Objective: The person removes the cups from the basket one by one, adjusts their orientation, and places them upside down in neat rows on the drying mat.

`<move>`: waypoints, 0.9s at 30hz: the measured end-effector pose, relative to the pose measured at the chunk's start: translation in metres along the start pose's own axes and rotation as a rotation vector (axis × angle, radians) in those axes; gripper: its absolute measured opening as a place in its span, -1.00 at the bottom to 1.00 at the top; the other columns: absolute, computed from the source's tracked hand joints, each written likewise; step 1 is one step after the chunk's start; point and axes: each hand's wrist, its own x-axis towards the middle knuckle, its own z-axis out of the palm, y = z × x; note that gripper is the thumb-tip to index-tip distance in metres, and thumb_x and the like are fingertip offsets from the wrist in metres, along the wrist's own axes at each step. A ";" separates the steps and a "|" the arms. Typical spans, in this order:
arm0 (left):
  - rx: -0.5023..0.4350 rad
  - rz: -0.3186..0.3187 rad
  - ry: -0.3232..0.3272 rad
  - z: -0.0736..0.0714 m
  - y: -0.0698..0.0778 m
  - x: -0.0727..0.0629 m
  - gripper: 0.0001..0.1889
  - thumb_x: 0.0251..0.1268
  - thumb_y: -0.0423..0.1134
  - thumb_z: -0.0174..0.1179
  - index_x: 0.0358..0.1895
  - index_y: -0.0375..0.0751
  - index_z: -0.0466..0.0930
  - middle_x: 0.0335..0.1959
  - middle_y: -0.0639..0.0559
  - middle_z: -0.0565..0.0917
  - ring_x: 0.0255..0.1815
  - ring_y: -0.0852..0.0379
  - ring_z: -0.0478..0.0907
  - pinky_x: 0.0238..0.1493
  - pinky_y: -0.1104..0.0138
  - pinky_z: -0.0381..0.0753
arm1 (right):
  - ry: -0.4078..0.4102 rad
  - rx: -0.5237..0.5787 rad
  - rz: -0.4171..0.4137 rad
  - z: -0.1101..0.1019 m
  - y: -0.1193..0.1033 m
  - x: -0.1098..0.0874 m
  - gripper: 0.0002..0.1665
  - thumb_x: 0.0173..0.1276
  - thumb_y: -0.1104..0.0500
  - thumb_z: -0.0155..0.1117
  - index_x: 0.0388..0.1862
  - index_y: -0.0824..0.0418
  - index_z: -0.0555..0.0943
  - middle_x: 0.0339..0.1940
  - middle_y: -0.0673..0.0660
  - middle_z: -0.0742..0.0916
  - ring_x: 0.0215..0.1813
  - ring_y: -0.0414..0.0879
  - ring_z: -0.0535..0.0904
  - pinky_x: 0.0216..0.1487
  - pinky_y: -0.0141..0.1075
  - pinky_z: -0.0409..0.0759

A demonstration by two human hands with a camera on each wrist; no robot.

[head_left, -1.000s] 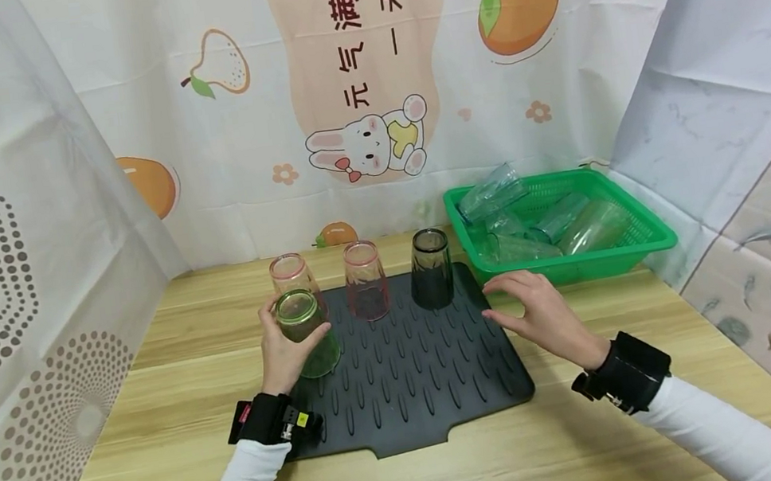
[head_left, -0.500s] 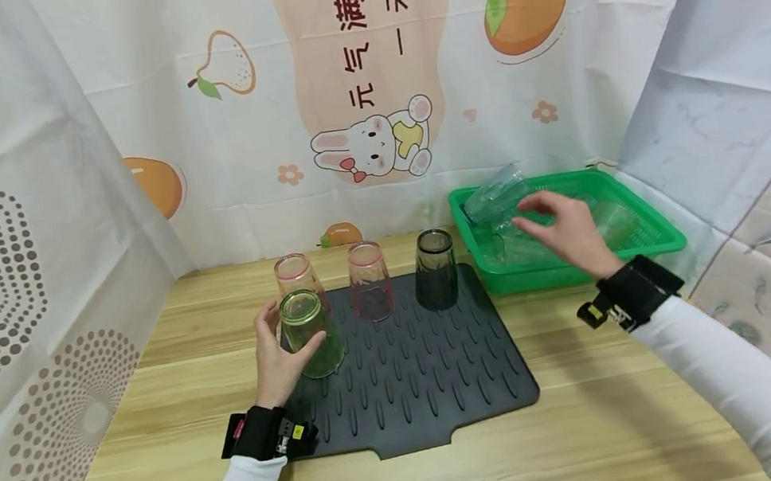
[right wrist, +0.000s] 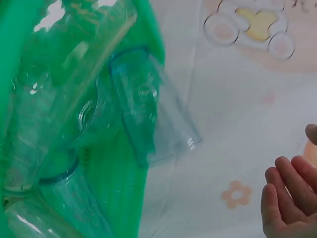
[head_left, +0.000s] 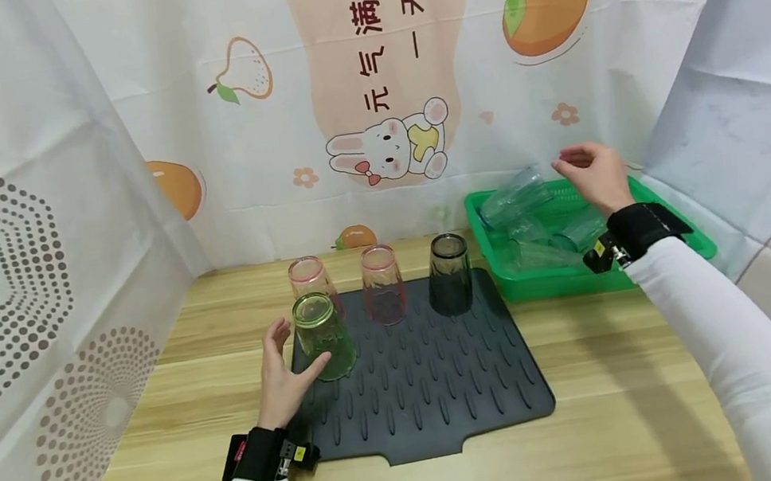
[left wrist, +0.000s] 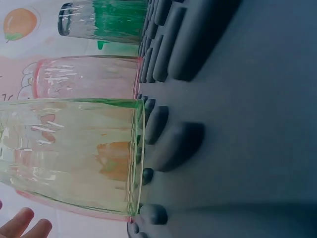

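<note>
A green drinking glass [head_left: 325, 336] stands mouth down on the left part of the dark ridged drying mat [head_left: 427, 404]. My left hand [head_left: 283, 381] is spread beside it, its thumb overlapping the glass's lower side in the head view. In the left wrist view, the fingertips [left wrist: 22, 224] show apart from the green glass. Two pink-rimmed glasses [head_left: 383, 289] and a dark grey glass [head_left: 449, 277] stand inverted along the mat's far side. My right hand [head_left: 594, 176] hovers above the green basket [head_left: 528, 285], fingers loosely bent around nothing. A clear bluish glass [right wrist: 148, 109] leans on the basket's rim.
Several more clear glasses [head_left: 582, 231] lie jumbled in the basket at the back right. A printed cloth [head_left: 238, 154] hangs behind the wooden table [head_left: 178, 378], and cloth also closes off both sides.
My right hand has risen from beside the mat to over the basket. My left hand has loosened from the green glass and drawn slightly back; the glass stays on the mat.
</note>
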 end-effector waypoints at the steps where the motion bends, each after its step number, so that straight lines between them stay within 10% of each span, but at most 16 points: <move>1: 0.004 0.011 0.003 0.000 -0.004 -0.001 -0.05 0.17 -0.24 0.41 0.51 -0.11 -0.07 0.40 -0.29 0.15 0.43 -0.18 0.10 0.45 -0.11 0.13 | -0.013 0.030 0.028 -0.001 -0.015 -0.002 -0.47 0.32 -0.04 0.35 0.26 -0.01 0.54 0.18 0.02 0.60 0.23 -0.16 0.47 0.26 -0.34 0.47; 7: -0.031 -0.007 0.007 -0.007 0.003 -0.005 -0.07 0.17 -0.28 0.40 0.51 -0.13 -0.05 0.40 -0.30 0.16 0.43 -0.17 0.10 0.50 0.00 0.07 | -0.001 -0.083 0.209 0.011 -0.147 -0.050 -0.41 0.48 0.01 0.13 0.35 0.33 0.42 0.24 0.32 0.54 0.23 0.11 0.45 0.24 -0.14 0.51; 9: -0.038 -0.055 -0.014 -0.011 0.017 -0.006 -0.07 0.15 -0.34 0.41 0.49 -0.22 -0.03 0.40 -0.34 0.16 0.43 -0.21 0.09 0.50 -0.02 0.07 | -0.002 -0.091 0.239 0.014 -0.154 -0.057 -0.32 0.45 -0.06 0.14 0.37 0.36 0.38 0.29 0.35 0.49 0.28 0.16 0.39 0.29 -0.09 0.46; 19: 0.007 -0.091 -0.099 -0.018 0.063 -0.010 -0.10 0.15 -0.44 0.37 0.47 -0.40 -0.05 0.42 -0.46 0.11 0.44 -0.36 0.02 0.43 -0.18 0.12 | -0.226 -0.150 0.385 0.019 -0.102 -0.046 -0.03 0.36 -0.25 0.18 0.48 0.36 0.19 0.39 0.43 0.32 0.37 0.33 0.21 0.32 0.25 0.30; 27: 0.000 -0.033 -0.076 -0.023 0.011 -0.019 -0.07 0.22 -0.28 0.37 0.54 -0.03 -0.08 0.48 -0.24 0.11 0.49 -0.14 0.02 0.46 -0.12 0.09 | -0.258 -0.255 0.360 0.035 -0.085 -0.044 -0.32 0.36 -0.22 0.22 0.25 0.23 0.54 0.28 0.32 0.48 0.21 0.28 0.36 -0.03 0.09 0.58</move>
